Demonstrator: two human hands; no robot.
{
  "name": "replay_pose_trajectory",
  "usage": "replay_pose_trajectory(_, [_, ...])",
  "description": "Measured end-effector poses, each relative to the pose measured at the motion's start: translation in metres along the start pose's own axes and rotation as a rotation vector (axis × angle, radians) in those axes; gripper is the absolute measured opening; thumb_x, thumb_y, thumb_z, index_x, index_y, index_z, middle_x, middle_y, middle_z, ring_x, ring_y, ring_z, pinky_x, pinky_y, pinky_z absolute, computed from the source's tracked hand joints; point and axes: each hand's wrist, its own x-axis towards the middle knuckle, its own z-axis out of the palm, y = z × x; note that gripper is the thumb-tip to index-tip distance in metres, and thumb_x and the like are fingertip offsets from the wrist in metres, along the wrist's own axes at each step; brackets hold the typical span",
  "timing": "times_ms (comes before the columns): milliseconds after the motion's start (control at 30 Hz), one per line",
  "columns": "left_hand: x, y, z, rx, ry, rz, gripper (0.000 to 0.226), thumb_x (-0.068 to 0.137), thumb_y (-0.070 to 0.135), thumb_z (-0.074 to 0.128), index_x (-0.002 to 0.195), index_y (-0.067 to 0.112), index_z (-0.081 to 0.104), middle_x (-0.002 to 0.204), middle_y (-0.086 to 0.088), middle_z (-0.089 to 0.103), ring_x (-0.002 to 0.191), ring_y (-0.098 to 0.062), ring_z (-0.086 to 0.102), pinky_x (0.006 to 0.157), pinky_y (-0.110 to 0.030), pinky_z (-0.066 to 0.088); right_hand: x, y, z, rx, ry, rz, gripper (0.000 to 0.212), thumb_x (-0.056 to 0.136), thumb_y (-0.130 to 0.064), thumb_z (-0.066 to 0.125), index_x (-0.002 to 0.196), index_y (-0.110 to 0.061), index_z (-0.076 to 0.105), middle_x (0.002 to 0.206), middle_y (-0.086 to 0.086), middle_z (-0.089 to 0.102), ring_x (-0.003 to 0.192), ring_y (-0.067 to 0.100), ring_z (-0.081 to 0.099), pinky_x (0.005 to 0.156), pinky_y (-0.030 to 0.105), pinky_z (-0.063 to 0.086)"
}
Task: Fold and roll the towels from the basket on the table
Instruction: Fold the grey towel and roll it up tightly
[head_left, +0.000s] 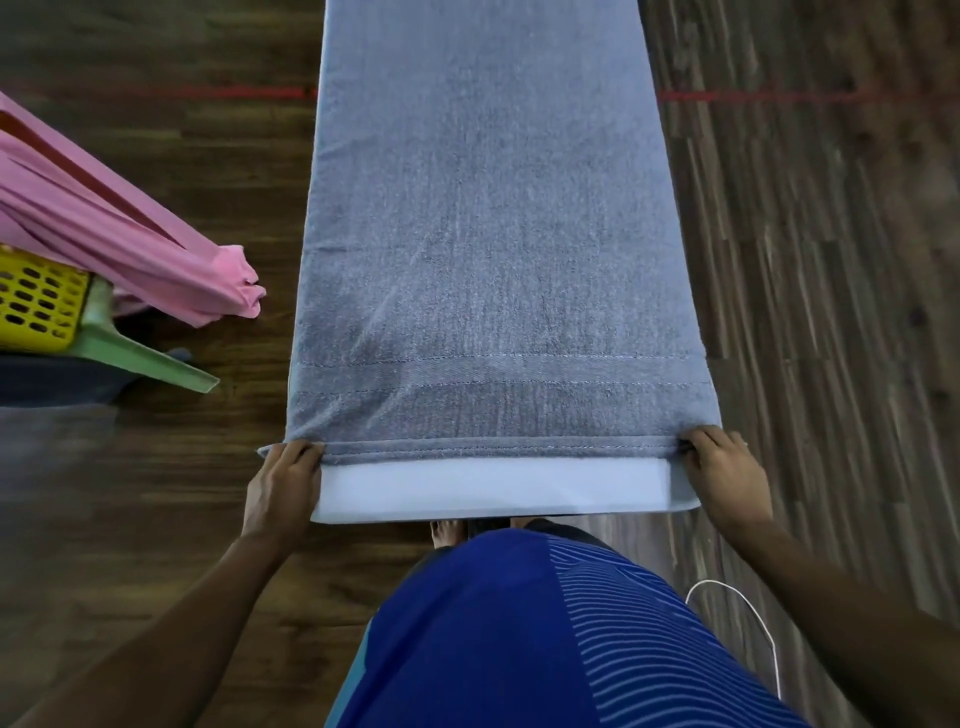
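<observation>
Nearest me is the blue shirt (519, 623), just short of the counter (488, 493). The grey towel (488, 234) lies lengthwise along the counter, with its hemmed edge near the counter's close end. The left hand (283, 480) has its grip closed on the hem at the counter's left edge, fingers curled over it. The right hand (724, 470) pinches the hem at the right edge. To start the roll cleanly, I'd turn both corners over together, keeping the hem straight and tight so it doesn't cone. Well off the counter's left side, a pink towel (104, 228) spills from the yellow basket (36, 306).
</observation>
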Motion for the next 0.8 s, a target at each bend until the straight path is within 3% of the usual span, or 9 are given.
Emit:
replay_pose_trajectory(100, [0.005, -0.005, -0.005, 0.005, 0.000, 0.037, 0.012, 0.085, 0.009, 0.065, 0.093, 0.003, 0.071, 0.094, -0.010, 0.067, 0.082, -0.033, 0.059, 0.061, -0.044, 0.052, 0.008, -0.002, -0.003, -0.018, -0.005, 0.002, 0.016, 0.078, -0.004, 0.062, 0.091, -0.010, 0.068, 0.090, 0.007, 0.067, 0.084, 0.033, 0.057, 0.065, 0.041, 0.051])
replay_pose_trajectory(200, [0.005, -0.017, -0.010, 0.072, -0.050, 0.118, 0.036, 0.084, 0.030, 0.042, 0.087, 0.009, 0.071, 0.088, -0.005, 0.066, 0.078, -0.028, 0.056, 0.067, -0.043, 0.044, 0.011, 0.008, -0.005, -0.030, -0.107, -0.060, 0.017, 0.074, -0.009, 0.062, 0.089, -0.012, 0.069, 0.088, 0.008, 0.069, 0.081, 0.034, 0.060, 0.070, 0.042, 0.049])
replay_pose_trajectory(300, [0.009, -0.016, -0.013, 0.108, -0.098, 0.068, 0.038, 0.082, 0.034, 0.036, 0.083, 0.014, 0.068, 0.087, -0.002, 0.064, 0.083, -0.028, 0.055, 0.075, -0.046, 0.039, 0.015, 0.010, -0.010, -0.067, -0.178, -0.055, 0.010, 0.079, -0.015, 0.066, 0.089, -0.016, 0.069, 0.089, 0.007, 0.069, 0.088, 0.031, 0.060, 0.077, 0.039, 0.038])
replay_pose_trajectory(467, [0.030, -0.005, -0.010, 0.076, -0.164, -0.112, 0.025, 0.087, 0.025, 0.038, 0.095, 0.015, 0.060, 0.094, -0.007, 0.065, 0.094, -0.031, 0.054, 0.092, -0.051, 0.032, 0.031, 0.002, -0.013, -0.059, -0.142, 0.057, 0.011, 0.086, -0.021, 0.061, 0.097, -0.020, 0.063, 0.102, 0.005, 0.065, 0.100, 0.029, 0.052, 0.086, 0.040, 0.026])
replay_pose_trajectory(567, [0.032, -0.001, -0.007, 0.132, -0.047, -0.120, 0.013, 0.087, 0.015, 0.053, 0.099, 0.012, 0.056, 0.098, -0.013, 0.057, 0.096, -0.036, 0.050, 0.088, -0.052, 0.031, 0.031, 0.004, -0.009, -0.109, 0.028, 0.061, 0.017, 0.082, -0.015, 0.063, 0.099, -0.010, 0.063, 0.101, 0.016, 0.055, 0.094, 0.036, 0.048, 0.081, 0.046, 0.032])
replay_pose_trajectory(633, [0.030, 0.001, -0.005, 0.142, 0.013, -0.088, 0.018, 0.080, 0.004, 0.061, 0.097, 0.007, 0.057, 0.099, -0.016, 0.054, 0.094, -0.038, 0.047, 0.082, -0.050, 0.033, 0.028, 0.001, -0.006, -0.071, 0.088, -0.014, 0.020, 0.083, -0.016, 0.049, 0.091, -0.004, 0.062, 0.091, 0.018, 0.052, 0.082, 0.038, 0.049, 0.069, 0.047, 0.039])
replay_pose_trajectory(667, [0.029, 0.003, -0.003, 0.101, 0.021, -0.060, 0.019, 0.077, -0.003, 0.062, 0.095, 0.005, 0.058, 0.095, -0.016, 0.054, 0.090, -0.038, 0.048, 0.078, -0.048, 0.035, 0.026, 0.000, -0.005, -0.037, 0.086, -0.052, 0.022, 0.082, -0.014, 0.045, 0.089, -0.002, 0.061, 0.089, 0.018, 0.052, 0.079, 0.038, 0.050, 0.065, 0.047, 0.043])
replay_pose_trajectory(733, [0.025, 0.005, 0.001, -0.028, 0.016, -0.016, 0.021, 0.075, -0.013, 0.061, 0.091, 0.000, 0.060, 0.090, -0.017, 0.055, 0.084, -0.040, 0.052, 0.070, -0.048, 0.042, 0.018, -0.002, -0.001, 0.003, 0.039, -0.061, 0.019, 0.076, 0.001, 0.054, 0.093, 0.002, 0.060, 0.094, 0.020, 0.053, 0.082, 0.041, 0.052, 0.063, 0.048, 0.047])
replay_pose_trajectory(800, [0.017, 0.004, 0.004, -0.066, 0.010, 0.002, 0.025, 0.075, -0.012, 0.060, 0.098, -0.002, 0.062, 0.096, -0.018, 0.057, 0.087, -0.039, 0.053, 0.069, -0.049, 0.048, 0.006, -0.004, 0.005, -0.014, -0.007, -0.048, 0.036, 0.067, 0.011, 0.064, 0.102, 0.004, 0.057, 0.104, 0.021, 0.053, 0.092, 0.040, 0.050, 0.073, 0.049, 0.046])
